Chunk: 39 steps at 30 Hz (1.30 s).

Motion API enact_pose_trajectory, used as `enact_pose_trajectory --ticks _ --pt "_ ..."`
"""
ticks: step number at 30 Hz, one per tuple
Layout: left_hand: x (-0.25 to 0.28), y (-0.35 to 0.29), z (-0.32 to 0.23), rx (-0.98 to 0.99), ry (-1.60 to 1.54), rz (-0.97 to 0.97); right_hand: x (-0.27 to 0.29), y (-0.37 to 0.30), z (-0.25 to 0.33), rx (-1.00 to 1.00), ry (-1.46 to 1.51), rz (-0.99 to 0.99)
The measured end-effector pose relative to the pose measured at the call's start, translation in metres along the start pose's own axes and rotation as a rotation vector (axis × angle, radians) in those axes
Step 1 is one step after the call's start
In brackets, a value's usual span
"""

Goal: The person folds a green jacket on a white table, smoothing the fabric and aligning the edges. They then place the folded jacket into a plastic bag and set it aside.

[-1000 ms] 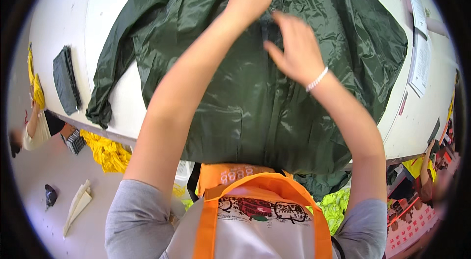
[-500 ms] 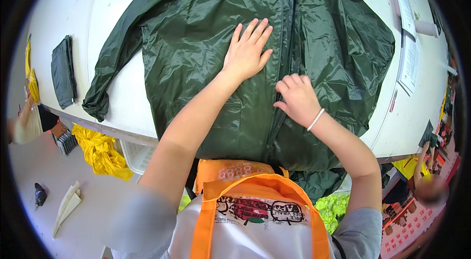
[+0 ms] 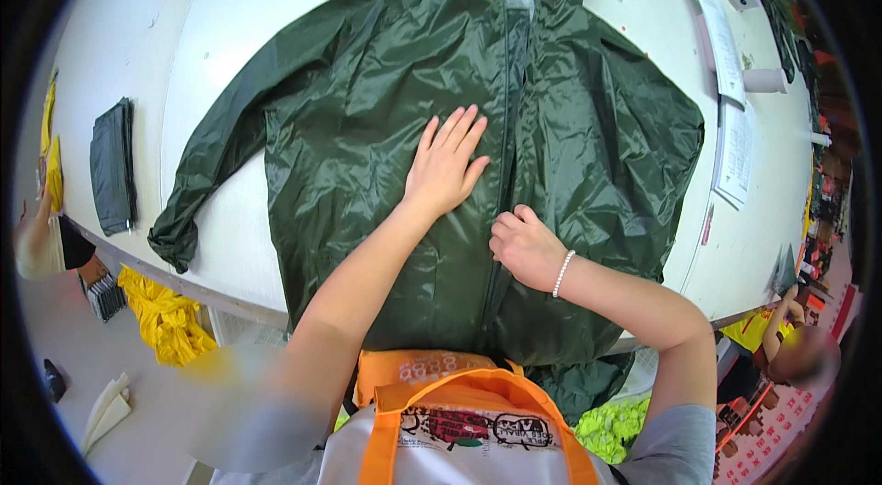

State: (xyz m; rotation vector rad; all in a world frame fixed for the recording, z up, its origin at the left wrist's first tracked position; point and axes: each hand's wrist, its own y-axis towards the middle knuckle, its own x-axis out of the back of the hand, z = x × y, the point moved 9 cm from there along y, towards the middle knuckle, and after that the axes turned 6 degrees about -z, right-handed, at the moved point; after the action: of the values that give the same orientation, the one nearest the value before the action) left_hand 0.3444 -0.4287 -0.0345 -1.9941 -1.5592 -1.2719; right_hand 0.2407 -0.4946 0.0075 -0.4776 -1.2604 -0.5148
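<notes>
A shiny dark green jacket is spread front up on the white table, collar at the far side and hem hanging over the near edge. Its zipped front opening runs down the middle, parted near the collar. Flat on the jacket's left half lies my left hand, fingers stretched out, pressing on the fabric. My right hand, with a beaded bracelet at the wrist, is closed on the jacket's front edge beside the lower zipper. What its fingertips pinch is partly hidden.
A folded dark green garment lies at the table's left. Papers and a pen are at the right. Below the edge hang yellow fabric and a bright lime heap. Other people work at both sides.
The view has shifted so that the jacket sits lower in it and its collar now shows. Both hands keep nearly the same places on the jacket, left flat, right closed.
</notes>
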Motion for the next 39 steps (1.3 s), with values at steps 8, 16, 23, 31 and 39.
enact_pose_trajectory --ticks 8,16,23,31,39 --pt "0.029 0.000 0.019 0.088 -0.300 -0.247 0.062 0.119 -0.173 -0.128 -0.598 -0.009" --pt "0.020 0.087 0.054 0.363 -0.159 -0.154 0.107 0.148 -0.296 -0.549 -0.599 -0.555" --pt "0.009 0.207 0.086 0.507 0.118 0.040 0.044 0.086 -0.325 -1.089 0.618 -0.949" --pt "-0.049 0.267 0.113 0.463 0.088 0.125 0.020 0.105 -0.334 -1.060 0.706 -1.126" --pt "-0.038 0.262 0.114 0.471 0.279 0.383 0.016 0.097 -0.335 -1.043 0.645 -1.147"
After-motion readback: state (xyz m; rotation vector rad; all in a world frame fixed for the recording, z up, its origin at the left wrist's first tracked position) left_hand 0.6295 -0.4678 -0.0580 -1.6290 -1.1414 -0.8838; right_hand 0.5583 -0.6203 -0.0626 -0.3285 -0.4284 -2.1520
